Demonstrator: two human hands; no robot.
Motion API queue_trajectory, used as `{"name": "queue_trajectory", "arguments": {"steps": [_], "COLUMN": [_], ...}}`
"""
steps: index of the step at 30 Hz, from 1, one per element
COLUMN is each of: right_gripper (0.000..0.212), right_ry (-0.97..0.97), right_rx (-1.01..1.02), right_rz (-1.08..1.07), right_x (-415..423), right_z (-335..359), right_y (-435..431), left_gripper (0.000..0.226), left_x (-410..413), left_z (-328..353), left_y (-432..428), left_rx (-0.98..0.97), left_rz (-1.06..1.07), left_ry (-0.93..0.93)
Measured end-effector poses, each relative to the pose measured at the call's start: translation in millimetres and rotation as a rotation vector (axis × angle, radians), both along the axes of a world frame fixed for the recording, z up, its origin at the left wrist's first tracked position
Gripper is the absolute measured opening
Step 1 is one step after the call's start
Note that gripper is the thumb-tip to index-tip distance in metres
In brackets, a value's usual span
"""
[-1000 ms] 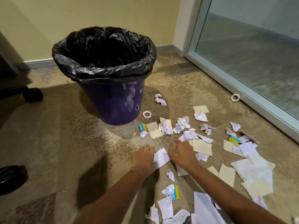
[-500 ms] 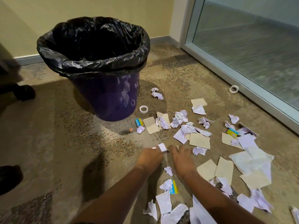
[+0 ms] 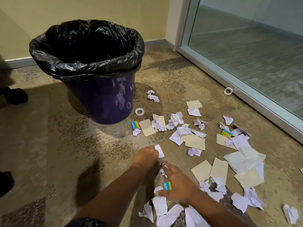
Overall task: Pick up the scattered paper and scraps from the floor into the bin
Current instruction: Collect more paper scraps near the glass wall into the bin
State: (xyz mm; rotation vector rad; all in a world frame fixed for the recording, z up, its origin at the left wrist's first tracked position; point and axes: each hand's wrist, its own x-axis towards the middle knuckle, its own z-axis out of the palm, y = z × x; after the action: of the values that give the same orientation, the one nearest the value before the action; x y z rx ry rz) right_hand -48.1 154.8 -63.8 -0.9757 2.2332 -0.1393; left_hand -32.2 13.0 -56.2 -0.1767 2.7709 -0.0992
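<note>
A purple bin (image 3: pixel 105 102) lined with a black bag (image 3: pixel 85 46) stands on the carpet at the upper left. White crumpled paper, tan card pieces (image 3: pixel 195 142) and small blue-and-yellow cartons are scattered to its right and toward me. My left hand (image 3: pixel 146 157) grips a white paper scrap (image 3: pixel 159 151) just above the floor, in front of the bin. My right hand (image 3: pixel 176 182) is spread, fingers straight, over a small crumpled scrap (image 3: pixel 163 172) and a blue-and-yellow carton (image 3: pixel 167 185).
Two rolls of tape lie on the floor, one (image 3: pixel 139 111) beside the bin and another (image 3: pixel 228 91) by the glass door frame (image 3: pixel 246 97). A chair caster (image 3: pixel 15 96) sits at the far left. A dark shoe (image 3: pixel 5 182) shows at the left edge.
My left hand has lifted the white scrap and holds it higher. My right hand has drawn back toward me and spread over the scraps near the carton. The view has shifted closer to the bin.
</note>
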Motion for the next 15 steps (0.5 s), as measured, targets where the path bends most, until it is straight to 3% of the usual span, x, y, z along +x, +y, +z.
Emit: {"name": "queue_trajectory", "arguments": {"steps": [3,8,10,15], "right_gripper": [0.087,0.051,0.049,0.051], "right_ry": [0.015,0.145,0.197,0.243], "right_rx": [0.023,-0.008,-0.005,-0.070], "right_rz": [0.053,0.245,0.280,0.158], "right_x": [3,13,13,-8], "right_z": [3,1,-1,3], "right_y": [-2,3,6,17], "left_gripper": [0.034,0.032,0.033,0.054], "left_x": [0,13,16,12], "left_z": [0,4,3,1], "left_y": [-2,1,-2,-5], "left_rx": [0.003,0.119,0.145,0.198], "left_rz": [0.006,0.147,0.155,0.195], "left_ry": [0.009,0.026,0.012,-0.014]}}
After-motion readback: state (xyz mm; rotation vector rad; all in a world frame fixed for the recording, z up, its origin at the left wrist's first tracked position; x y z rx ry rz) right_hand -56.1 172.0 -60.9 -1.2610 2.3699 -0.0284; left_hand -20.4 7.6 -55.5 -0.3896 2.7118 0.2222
